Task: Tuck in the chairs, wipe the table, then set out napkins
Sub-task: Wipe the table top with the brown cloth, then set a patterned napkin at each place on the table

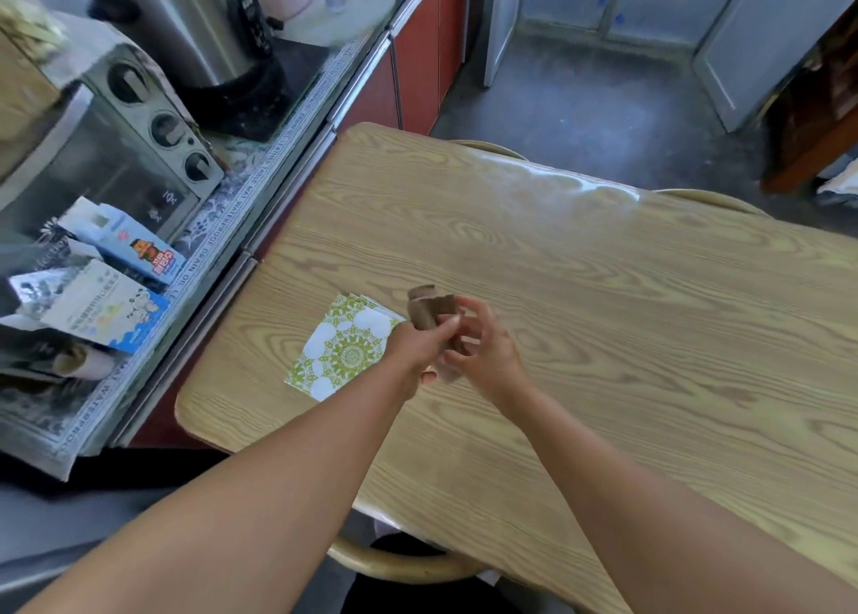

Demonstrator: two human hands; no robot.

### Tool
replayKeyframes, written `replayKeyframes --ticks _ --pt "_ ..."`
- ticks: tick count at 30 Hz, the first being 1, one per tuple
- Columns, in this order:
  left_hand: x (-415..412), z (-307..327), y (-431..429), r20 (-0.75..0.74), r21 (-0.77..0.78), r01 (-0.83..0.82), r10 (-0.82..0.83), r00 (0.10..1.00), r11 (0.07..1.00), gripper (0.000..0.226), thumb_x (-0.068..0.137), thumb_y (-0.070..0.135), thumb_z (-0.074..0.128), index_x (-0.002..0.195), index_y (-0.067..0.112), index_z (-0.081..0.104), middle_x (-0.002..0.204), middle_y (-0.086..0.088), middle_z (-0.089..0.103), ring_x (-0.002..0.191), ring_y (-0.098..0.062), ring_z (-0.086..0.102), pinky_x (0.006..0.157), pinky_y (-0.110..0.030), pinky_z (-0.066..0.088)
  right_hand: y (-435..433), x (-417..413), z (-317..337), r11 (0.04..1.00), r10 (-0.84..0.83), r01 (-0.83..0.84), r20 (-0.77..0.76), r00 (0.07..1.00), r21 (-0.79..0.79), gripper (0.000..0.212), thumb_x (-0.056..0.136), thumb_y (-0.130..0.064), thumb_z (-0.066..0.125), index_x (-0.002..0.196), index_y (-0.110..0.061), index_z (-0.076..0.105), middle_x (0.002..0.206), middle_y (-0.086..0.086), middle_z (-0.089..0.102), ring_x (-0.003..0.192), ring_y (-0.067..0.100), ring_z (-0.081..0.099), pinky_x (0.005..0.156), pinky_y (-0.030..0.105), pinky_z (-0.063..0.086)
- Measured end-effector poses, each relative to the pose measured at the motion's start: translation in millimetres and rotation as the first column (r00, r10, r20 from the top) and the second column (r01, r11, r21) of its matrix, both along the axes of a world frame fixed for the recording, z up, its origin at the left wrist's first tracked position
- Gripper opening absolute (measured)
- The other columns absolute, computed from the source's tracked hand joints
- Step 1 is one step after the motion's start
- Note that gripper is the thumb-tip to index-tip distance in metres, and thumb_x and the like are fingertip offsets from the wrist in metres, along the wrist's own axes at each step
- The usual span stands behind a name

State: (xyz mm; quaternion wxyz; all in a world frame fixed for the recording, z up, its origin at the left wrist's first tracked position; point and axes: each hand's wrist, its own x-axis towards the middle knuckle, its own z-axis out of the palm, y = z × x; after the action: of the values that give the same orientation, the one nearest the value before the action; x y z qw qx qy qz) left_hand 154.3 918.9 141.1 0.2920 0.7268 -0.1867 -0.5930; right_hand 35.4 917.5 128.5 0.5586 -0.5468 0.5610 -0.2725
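A small stack of green-and-white patterned napkins [346,349] lies on the wood-grain table [603,297] near its left edge. Just right of the stack my left hand [420,346] grips a bunched brown cloth [425,309], which sticks up above its fingers. My right hand [483,353] is against the cloth's lower part with its fingers spread and curled around it. A chair back [394,565] curves under the table's near edge. Two more chair backs [710,198] show past the far edge.
A counter runs along the left with a toaster oven [116,149], a steel pot [185,23] on a black cooktop, and several boxes [116,307]. Red cabinet doors [418,56] stand behind the table. Grey floor lies beyond, with a dark wooden cabinet [817,102] at the right.
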Motion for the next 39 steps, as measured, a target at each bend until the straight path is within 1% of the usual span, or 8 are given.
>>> replayKeyframes --ticks 4,11,14,21,24,26,31,39 --pt "37.8 -11.6 -19.0 0.087 0.016 -0.090 0.088 0.992 0.996 0.012 0.085 0.006 0.065 0.097 0.004 0.063 0.098 -0.015 0.067 0.084 -0.026 0.062 0.073 -0.037 0.055 -17.6 32.6 5.2 0.993 -0.096 0.090 0.083 0.992 0.076 0.053 0.081 0.019 0.048 0.127 -0.006 0.051 0.121 0.009 0.064 0.110 0.017 0.062 0.094 0.024 0.050" --pt "125.8 -26.9 -64.3 0.302 -0.068 -0.214 0.224 0.927 0.974 0.021 0.085 0.007 0.067 0.105 0.003 0.062 0.099 -0.010 0.067 0.090 -0.028 0.065 0.083 -0.037 0.056 -46.4 77.0 -11.1 0.982 -0.112 0.141 -0.208 0.972 0.128 0.035 0.089 0.003 0.048 0.112 -0.020 0.060 0.110 -0.002 0.067 0.100 0.020 0.066 0.091 0.040 0.053" --pt "163.4 -20.0 -86.3 0.539 -0.145 -0.179 0.229 0.810 0.973 0.025 0.085 0.008 0.064 0.109 0.013 0.059 0.104 -0.003 0.065 0.091 -0.025 0.063 0.074 -0.032 0.051 -52.8 88.4 -15.5 0.983 -0.097 0.131 -0.249 0.964 0.126 0.031 0.092 0.000 0.049 0.114 -0.019 0.060 0.110 -0.002 0.066 0.099 0.017 0.064 0.083 0.031 0.053" --pt "223.4 -26.3 -120.2 0.910 -0.114 0.247 0.002 0.414 0.962 0.039 0.087 0.010 0.063 0.124 0.011 0.050 0.133 -0.013 0.044 0.120 -0.029 0.042 0.098 -0.039 0.042 -65.0 103.2 -25.5 0.985 -0.128 0.156 -0.311 0.942 0.069 0.028 0.093 -0.001 0.052 0.114 -0.019 0.061 0.108 -0.003 0.066 0.096 0.015 0.064 0.078 0.026 0.051" --pt "213.0 -49.7 -114.5 0.800 0.184 0.423 -0.385 0.461 0.887 0.052 0.094 0.017 0.054 0.144 0.014 0.040 0.147 -0.009 0.035 0.130 -0.032 0.036 0.107 -0.036 0.033 -64.1 106.2 -30.7 0.988 -0.100 0.133 -0.345 0.933 0.073 0.029 0.093 -0.001 0.051 0.115 -0.018 0.061 0.109 -0.002 0.066 0.097 0.015 0.064 0.079 0.027 0.052" --pt "203.6 -62.5 -107.8 0.728 0.263 0.463 -0.489 0.481 0.847 0.060 0.095 0.010 0.046 0.152 0.018 0.029 0.150 -0.003 0.029 0.130 -0.031 0.033 0.107 -0.034 0.033 -61.9 107.6 -33.7 0.989 -0.088 0.123 -0.348 0.933 0.081 0.030 0.094 0.000 0.050 0.115 -0.017 0.061 0.110 -0.001 0.066 0.098 0.015 0.063 0.076 0.024 0.050" --pt "199.7 -61.6 -103.0 0.761 0.259 0.460 -0.473 0.445 0.849 0.065 0.094 0.008 0.045 0.154 0.020 0.023 0.155 0.002 0.025 0.135 -0.029 0.030 0.110 -0.037 0.031 -58.0 107.7 -33.0 0.990 -0.084 0.119 -0.373 0.924 0.074 0.030 0.094 -0.002 0.051 0.116 -0.019 0.061 0.110 -0.003 0.066 0.096 0.014 0.063 0.071 0.021 0.047" --pt "183.2 -47.4 -63.6 0.876 0.016 0.495 -0.251 0.412 0.869 0.046 0.091 0.009 0.052 0.135 0.018 0.049 0.139 -0.006 0.042 0.126 -0.026 0.038 0.103 -0.036 0.033 -39.1 95.4 -20.8 0.990 -0.100 0.129 -0.380 0.919 0.050 0.029 0.093 -0.002 0.050 0.113 -0.019 0.062 0.107 -0.002 0.067 0.097 0.016 0.065 0.075 0.024 0.048"
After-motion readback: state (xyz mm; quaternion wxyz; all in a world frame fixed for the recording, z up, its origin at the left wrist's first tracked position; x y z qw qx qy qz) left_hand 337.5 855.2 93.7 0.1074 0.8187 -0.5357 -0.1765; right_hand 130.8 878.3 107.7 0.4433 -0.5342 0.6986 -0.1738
